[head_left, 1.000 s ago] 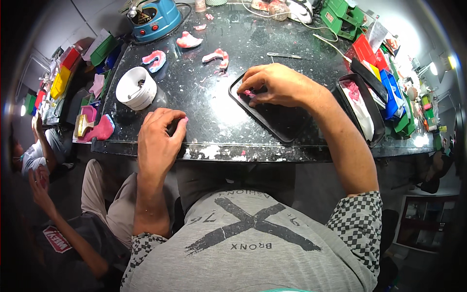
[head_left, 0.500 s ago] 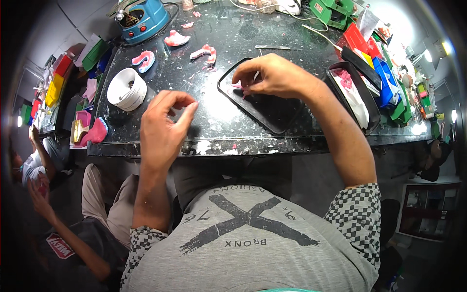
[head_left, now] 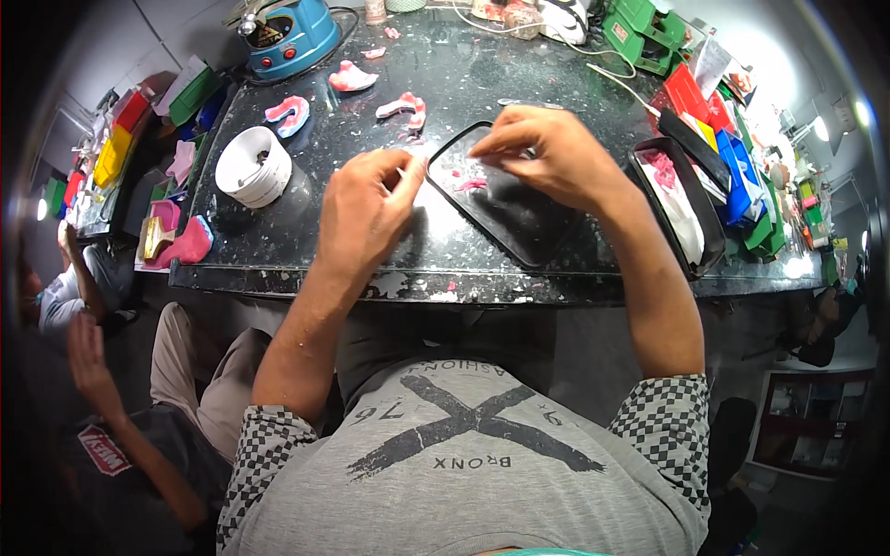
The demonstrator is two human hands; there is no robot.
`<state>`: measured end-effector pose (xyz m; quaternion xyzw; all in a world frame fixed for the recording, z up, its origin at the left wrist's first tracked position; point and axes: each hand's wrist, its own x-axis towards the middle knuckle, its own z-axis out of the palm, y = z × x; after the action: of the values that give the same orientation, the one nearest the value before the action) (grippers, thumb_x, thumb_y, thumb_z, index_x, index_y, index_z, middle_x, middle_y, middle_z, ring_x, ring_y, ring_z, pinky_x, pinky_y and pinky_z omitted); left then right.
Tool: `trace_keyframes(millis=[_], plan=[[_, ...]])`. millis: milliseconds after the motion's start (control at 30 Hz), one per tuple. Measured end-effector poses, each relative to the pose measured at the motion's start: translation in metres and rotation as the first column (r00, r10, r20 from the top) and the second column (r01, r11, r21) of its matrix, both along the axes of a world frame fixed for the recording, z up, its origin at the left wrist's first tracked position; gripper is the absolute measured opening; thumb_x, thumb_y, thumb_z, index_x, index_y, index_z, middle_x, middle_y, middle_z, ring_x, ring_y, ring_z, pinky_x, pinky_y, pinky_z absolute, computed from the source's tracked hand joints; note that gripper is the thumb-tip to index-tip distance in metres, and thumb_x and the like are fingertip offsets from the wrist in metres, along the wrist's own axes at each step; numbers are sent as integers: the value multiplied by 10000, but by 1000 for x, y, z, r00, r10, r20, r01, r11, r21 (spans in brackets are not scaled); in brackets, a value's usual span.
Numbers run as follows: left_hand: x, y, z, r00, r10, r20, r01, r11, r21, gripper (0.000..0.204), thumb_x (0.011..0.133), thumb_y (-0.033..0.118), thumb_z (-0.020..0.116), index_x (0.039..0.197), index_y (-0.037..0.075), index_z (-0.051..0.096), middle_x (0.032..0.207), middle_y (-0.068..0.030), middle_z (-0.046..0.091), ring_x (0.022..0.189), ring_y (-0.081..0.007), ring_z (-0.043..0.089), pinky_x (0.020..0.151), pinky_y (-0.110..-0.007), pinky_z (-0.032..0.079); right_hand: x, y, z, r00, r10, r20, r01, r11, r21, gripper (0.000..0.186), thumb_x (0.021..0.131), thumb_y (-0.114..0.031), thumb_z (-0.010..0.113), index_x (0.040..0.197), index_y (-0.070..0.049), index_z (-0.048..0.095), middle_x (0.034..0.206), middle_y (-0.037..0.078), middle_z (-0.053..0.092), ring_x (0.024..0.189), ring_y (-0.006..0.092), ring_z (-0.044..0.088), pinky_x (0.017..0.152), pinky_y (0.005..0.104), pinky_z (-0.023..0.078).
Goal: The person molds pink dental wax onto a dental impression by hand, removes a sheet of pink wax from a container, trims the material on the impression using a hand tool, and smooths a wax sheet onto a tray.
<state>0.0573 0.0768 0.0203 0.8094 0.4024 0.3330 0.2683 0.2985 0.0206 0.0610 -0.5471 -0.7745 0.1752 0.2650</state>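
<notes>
My left hand (head_left: 367,206) hovers just left of a shallow black tray (head_left: 491,230). Its fingers are curled and the thumb meets the index finger; whatever is in the pinch is too small to make out. Over the tray's far part is my right hand (head_left: 556,153), thumb and index tip drawn close together, with any held thing hidden. Small pink scraps (head_left: 471,184) lie in the tray below the right fingertips. Beyond the left hand sits a pink-and-white horseshoe-shaped dental piece (head_left: 408,108). A metal hand tool (head_left: 528,102) lies partly hidden behind the right hand.
At left stand a white tub (head_left: 252,176), a pink-and-blue arch piece (head_left: 288,115) and a pink lump (head_left: 352,77). A blue machine (head_left: 295,42) is behind. Right of the tray is an open black case (head_left: 681,199), then coloured bins (head_left: 737,167). Another person (head_left: 139,445) sits at left.
My left hand has moved right, toward the tray, and its fingertips have closed together. My right hand has lifted off the pink scraps, leaving them in view. The view has shifted slightly.
</notes>
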Motion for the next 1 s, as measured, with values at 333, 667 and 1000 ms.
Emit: trace_keyframes(millis=[333,667,1000], plan=[[5,112,9,961,45,-273,46,947,317,371,920,216,678,1236,23,666,1241,-173,660,1227,-372,592,1060,-433,444,-23,-73,0,871,-312,-379,371,924,93,183,959,-66,687,1133,-34,734,938,72,757,781,102,717,694,241,548],[40,132,21,834,-177,-523,218,976,17,163,886,116,725,977,1,654,1083,-146,687,859,-209,690,753,-375,537,0,-94,-17,869,-317,-380,364,930,57,202,938,-75,704,1129,-32,753,1065,124,764,916,173,730,803,285,560],[55,101,21,691,-167,703,627,623,-468,423,1002,176,649,1370,-13,564,1258,-127,686,1029,-184,705,968,-334,568,3,45,-11,757,-293,-584,182,953,-241,260,1038,-244,625,1056,-6,727,896,47,731,790,84,674,749,235,547]])
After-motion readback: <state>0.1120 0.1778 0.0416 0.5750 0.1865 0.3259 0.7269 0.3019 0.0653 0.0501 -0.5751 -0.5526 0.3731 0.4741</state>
